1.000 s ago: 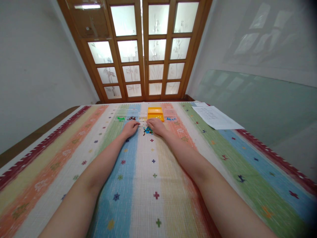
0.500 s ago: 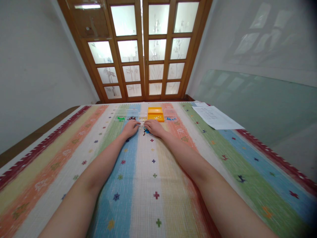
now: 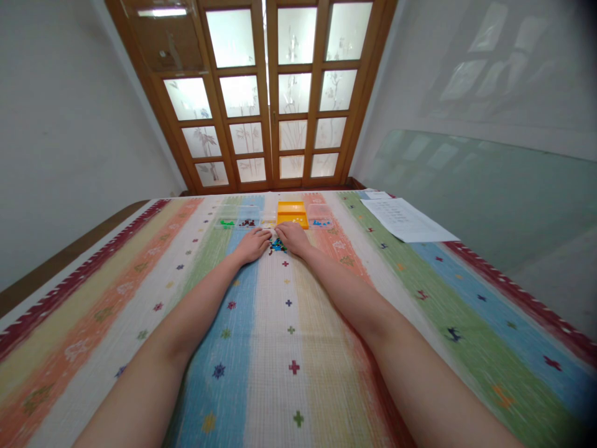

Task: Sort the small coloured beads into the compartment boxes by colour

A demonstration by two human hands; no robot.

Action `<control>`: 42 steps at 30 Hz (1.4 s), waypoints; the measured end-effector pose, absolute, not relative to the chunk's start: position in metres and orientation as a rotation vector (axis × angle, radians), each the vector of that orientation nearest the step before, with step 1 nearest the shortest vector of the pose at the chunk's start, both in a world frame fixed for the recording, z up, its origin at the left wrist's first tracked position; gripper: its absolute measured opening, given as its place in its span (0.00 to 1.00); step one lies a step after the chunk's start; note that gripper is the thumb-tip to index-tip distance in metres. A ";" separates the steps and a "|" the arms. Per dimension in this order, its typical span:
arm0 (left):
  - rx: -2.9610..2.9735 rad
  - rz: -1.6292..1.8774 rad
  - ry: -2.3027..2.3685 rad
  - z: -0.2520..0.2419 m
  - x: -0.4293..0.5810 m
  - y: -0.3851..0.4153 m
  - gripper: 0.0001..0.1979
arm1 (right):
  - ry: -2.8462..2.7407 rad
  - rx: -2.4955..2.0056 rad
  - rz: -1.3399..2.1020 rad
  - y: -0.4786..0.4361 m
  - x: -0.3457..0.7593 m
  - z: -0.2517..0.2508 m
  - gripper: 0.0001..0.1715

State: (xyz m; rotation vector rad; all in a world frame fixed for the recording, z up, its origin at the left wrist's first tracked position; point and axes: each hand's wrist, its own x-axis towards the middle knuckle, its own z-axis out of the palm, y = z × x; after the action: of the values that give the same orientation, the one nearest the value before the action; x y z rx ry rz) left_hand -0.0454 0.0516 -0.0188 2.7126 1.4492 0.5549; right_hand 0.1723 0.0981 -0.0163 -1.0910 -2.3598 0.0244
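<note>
A small mixed pile of tiny blue, green and dark pieces (image 3: 278,246) lies on the striped tablecloth between my hands. My left hand (image 3: 253,245) rests at the pile's left edge, palm down, with its fingers loosely stretched toward it. Just beyond and to the right of the pile, my right hand (image 3: 293,238) has its fingertips together in front of the orange box (image 3: 305,219). Anything in those fingertips is too small to make out. White bits lie in the orange box.
Clear trays stand in a row at the far edge, holding green pieces (image 3: 227,223), dark brown pieces (image 3: 247,223), yellow pieces (image 3: 268,221) and blue pieces (image 3: 321,223). Printed paper (image 3: 410,221) lies at the right. Behind the table are glazed wooden doors (image 3: 270,124).
My left hand has shifted right, closer to the pile, and its fingers have moved. My right hand has moved slightly right and away from me, uncovering more of the pile.
</note>
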 end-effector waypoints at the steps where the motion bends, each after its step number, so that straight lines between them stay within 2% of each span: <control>1: 2.714 0.561 1.446 -0.018 -0.045 0.051 0.19 | -2.360 -1.090 0.024 0.098 0.172 -0.016 0.22; 8: 2.663 0.661 1.453 -0.019 -0.047 0.052 0.21 | -2.330 -1.086 0.036 0.097 0.174 -0.015 0.23; 13: 2.486 0.946 1.644 -0.016 -0.061 0.058 0.24 | -2.332 -1.061 0.081 0.096 0.175 -0.013 0.21; 20: 2.114 1.275 2.002 -0.018 -0.104 0.071 0.24 | -2.427 -0.768 0.203 0.090 0.174 -0.015 0.18; 32: 1.993 0.996 2.362 -0.030 -0.149 0.077 0.21 | -2.585 -0.555 0.239 0.077 0.164 -0.012 0.15; 42: 2.053 1.052 2.275 -0.031 -0.145 0.080 0.21 | -2.618 -0.537 0.191 0.079 0.162 -0.012 0.15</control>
State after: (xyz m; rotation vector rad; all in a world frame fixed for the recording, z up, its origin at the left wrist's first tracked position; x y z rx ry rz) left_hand -0.1454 0.0797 -0.0308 2.0530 2.2748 1.0515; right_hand 0.1620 0.0787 -0.0122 -0.5375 -2.6182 0.1906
